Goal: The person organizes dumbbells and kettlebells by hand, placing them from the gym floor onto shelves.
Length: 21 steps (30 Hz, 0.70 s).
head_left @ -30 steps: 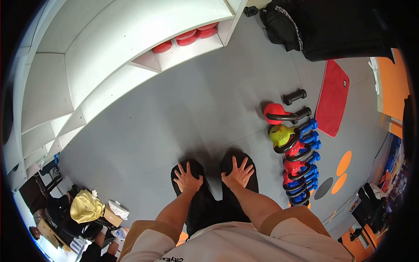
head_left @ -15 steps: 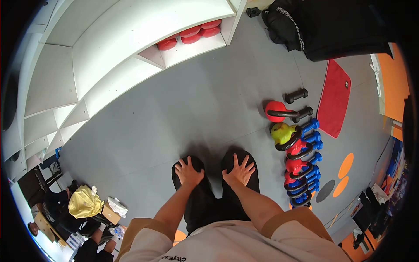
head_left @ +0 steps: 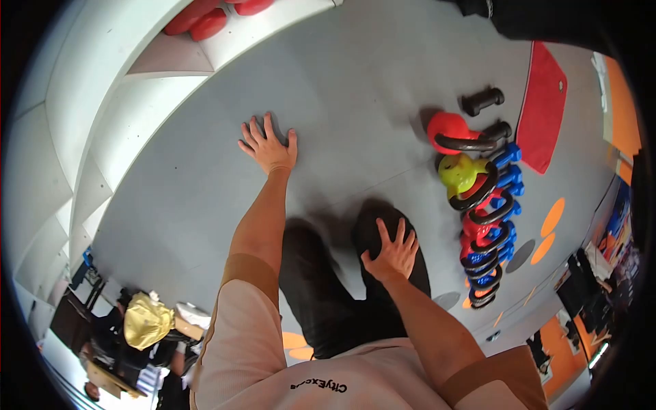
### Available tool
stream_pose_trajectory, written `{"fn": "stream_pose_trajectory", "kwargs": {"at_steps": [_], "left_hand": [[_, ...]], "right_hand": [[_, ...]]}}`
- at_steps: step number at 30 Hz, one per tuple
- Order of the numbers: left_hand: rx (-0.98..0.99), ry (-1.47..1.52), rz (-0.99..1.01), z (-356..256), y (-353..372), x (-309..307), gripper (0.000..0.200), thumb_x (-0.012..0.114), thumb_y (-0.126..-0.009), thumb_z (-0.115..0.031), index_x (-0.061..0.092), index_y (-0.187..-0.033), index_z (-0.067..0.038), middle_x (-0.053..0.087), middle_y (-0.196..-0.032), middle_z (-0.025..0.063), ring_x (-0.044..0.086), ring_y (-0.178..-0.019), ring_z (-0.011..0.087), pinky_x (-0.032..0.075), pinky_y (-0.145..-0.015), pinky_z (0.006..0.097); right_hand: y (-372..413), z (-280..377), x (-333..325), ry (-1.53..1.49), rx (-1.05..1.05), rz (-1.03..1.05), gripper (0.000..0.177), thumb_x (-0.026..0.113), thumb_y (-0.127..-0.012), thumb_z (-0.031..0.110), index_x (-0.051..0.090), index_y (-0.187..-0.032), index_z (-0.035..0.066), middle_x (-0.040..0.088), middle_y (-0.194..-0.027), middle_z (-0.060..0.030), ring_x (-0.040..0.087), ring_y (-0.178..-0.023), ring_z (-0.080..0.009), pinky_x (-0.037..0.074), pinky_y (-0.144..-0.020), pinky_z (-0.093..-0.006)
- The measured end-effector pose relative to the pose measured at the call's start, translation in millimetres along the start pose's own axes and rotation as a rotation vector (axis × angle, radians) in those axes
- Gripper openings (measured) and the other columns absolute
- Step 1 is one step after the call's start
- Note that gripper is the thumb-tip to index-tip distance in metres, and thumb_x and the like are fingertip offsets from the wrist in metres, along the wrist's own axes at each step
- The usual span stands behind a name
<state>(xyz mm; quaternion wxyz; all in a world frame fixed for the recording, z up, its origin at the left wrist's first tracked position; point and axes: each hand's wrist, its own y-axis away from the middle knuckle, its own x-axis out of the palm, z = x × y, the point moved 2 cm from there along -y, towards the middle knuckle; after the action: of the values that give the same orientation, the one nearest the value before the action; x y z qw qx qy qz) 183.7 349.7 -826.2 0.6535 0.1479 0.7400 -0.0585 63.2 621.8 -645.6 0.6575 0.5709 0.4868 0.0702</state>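
Note:
My left hand [head_left: 268, 147] is stretched forward with its fingers spread, palm down over the grey floor [head_left: 355, 89]. It appears to rest on the floor, though a small gap cannot be ruled out. On my right knee lies my right hand [head_left: 396, 254], its fingers spread over the black trousers [head_left: 328, 324]. Neither hand holds anything. To the right stands a row of kettlebells: a red kettlebell [head_left: 447, 130] at the far end, a yellow-green kettlebell [head_left: 456, 172] beside it, and several more red and blue ones nearer.
Blue dumbbells [head_left: 510, 179] and a black dumbbell [head_left: 482, 101] lie along the kettlebells. Beyond them is a red mat [head_left: 543, 113]. A white shelf [head_left: 154, 102] curves along the left, with red weights [head_left: 208, 24] inside. A person [head_left: 102, 335] sits lower left near a yellow bag [head_left: 147, 320].
My left hand has left my left knee and reached forward to the floor area. My right hand stays on the right knee. The view has shifted forward and tilted.

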Motion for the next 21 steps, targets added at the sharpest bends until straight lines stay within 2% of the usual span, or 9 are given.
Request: {"fn": "stream_pose_trajectory", "kwargs": {"at_steps": [2, 5, 7, 12, 14, 16, 18, 19, 21], "left_hand": [[-0.006, 0.015, -0.064, -2, 0, 3, 0.070, 0.056, -0.081, -0.050, 0.034, -0.139, -0.019, 0.026, -0.144, 0.0153, 0.014, -0.138, 0.0386, 0.009, -0.108, 0.0632], [0.006, -0.028, -0.047, -1, -2, 7, 0.071, 0.056, -0.081, -0.051, 0.033, -0.139, -0.019, 0.026, -0.144, 0.0162, 0.014, -0.138, 0.0390, 0.010, -0.107, 0.0633], [0.027, -0.044, -0.021, 1, -2, 8, 0.071, 0.055, -0.081, -0.052, 0.033, -0.140, -0.018, 0.026, -0.143, 0.0168, 0.015, -0.137, 0.0398, 0.010, -0.107, 0.0636], [0.064, -0.015, -0.030, 2, -5, 17, 0.072, 0.054, -0.081, -0.050, 0.031, -0.140, -0.015, 0.025, -0.143, 0.0220, 0.013, -0.136, 0.0458, 0.008, -0.106, 0.0667], [0.070, 0.004, -0.052, 3, -3, 20, 0.072, 0.050, -0.083, -0.052, 0.030, -0.140, -0.013, 0.024, -0.143, 0.0243, 0.012, -0.136, 0.0474, 0.008, -0.104, 0.0678], [0.080, -0.011, -0.046, 5, 0, 23, 0.073, 0.048, -0.084, -0.053, 0.029, -0.141, -0.012, 0.024, -0.143, 0.0248, 0.012, -0.136, 0.0477, 0.008, -0.104, 0.0677], [0.093, -0.018, -0.041, 7, -3, 26, 0.074, 0.044, -0.085, -0.056, 0.028, -0.141, -0.009, 0.023, -0.143, 0.0261, 0.011, -0.136, 0.0484, 0.008, -0.104, 0.0678], [0.102, -0.039, -0.031, 9, -2, 25, 0.074, 0.044, -0.085, -0.056, 0.028, -0.141, -0.009, 0.023, -0.143, 0.0261, 0.011, -0.136, 0.0484, 0.008, -0.104, 0.0678], [0.109, -0.005, -0.036, 6, -3, 27, 0.074, 0.043, -0.086, -0.054, 0.028, -0.141, -0.007, 0.022, -0.143, 0.0269, 0.010, -0.136, 0.0494, 0.008, -0.104, 0.0678]], "right_hand": [[-7, -1, -6, 0.008, -0.001, 0.037, 0.085, 0.065, -0.072, 0.048, 0.025, -0.145, 0.036, 0.022, -0.150, -0.0182, 0.030, -0.130, -0.0444, 0.024, -0.108, -0.0509], [-16, -4, -15, -0.013, -0.010, 0.095, 0.084, 0.065, -0.072, 0.047, 0.026, -0.145, 0.035, 0.023, -0.150, -0.0178, 0.030, -0.129, -0.0439, 0.025, -0.107, -0.0498], [-20, -7, -21, 0.003, -0.008, 0.084, 0.082, 0.066, -0.071, 0.048, 0.028, -0.144, 0.035, 0.025, -0.148, -0.0171, 0.036, -0.125, -0.0410, 0.029, -0.105, -0.0476], [-48, -24, -37, -0.188, -0.066, 0.224, 0.076, 0.069, -0.068, 0.046, 0.041, -0.138, 0.034, 0.032, -0.142, -0.0165, 0.042, -0.116, -0.0351, 0.035, -0.098, -0.0447], [-94, -31, -21, -0.350, -0.111, 0.111, 0.074, 0.071, -0.066, 0.045, 0.045, -0.135, 0.034, 0.031, -0.143, -0.0160, 0.039, -0.120, -0.0372, 0.034, -0.100, -0.0482], [-148, -4, -47, -0.295, -0.317, -0.295, 0.074, 0.072, -0.065, 0.042, 0.047, -0.134, 0.033, 0.032, -0.144, -0.0134, 0.034, -0.126, -0.0394, 0.029, -0.104, -0.0533], [-191, 29, -81, -0.315, -0.473, -0.418, 0.074, 0.071, -0.064, 0.041, 0.046, -0.134, 0.034, 0.032, -0.145, -0.0080, 0.029, -0.131, -0.0404, 0.024, -0.107, -0.0584], [-208, 39, -81, -0.336, -0.473, -0.404, 0.074, 0.071, -0.064, 0.041, 0.046, -0.134, 0.034, 0.032, -0.145, -0.0080, 0.029, -0.131, -0.0404, 0.024, -0.107, -0.0584], [-230, 51, -86, -0.285, -0.480, -0.519, 0.074, 0.071, -0.064, 0.040, 0.047, -0.134, 0.035, 0.030, -0.149, -0.0021, 0.026, -0.133, -0.0395, 0.022, -0.107, -0.0594]]}}
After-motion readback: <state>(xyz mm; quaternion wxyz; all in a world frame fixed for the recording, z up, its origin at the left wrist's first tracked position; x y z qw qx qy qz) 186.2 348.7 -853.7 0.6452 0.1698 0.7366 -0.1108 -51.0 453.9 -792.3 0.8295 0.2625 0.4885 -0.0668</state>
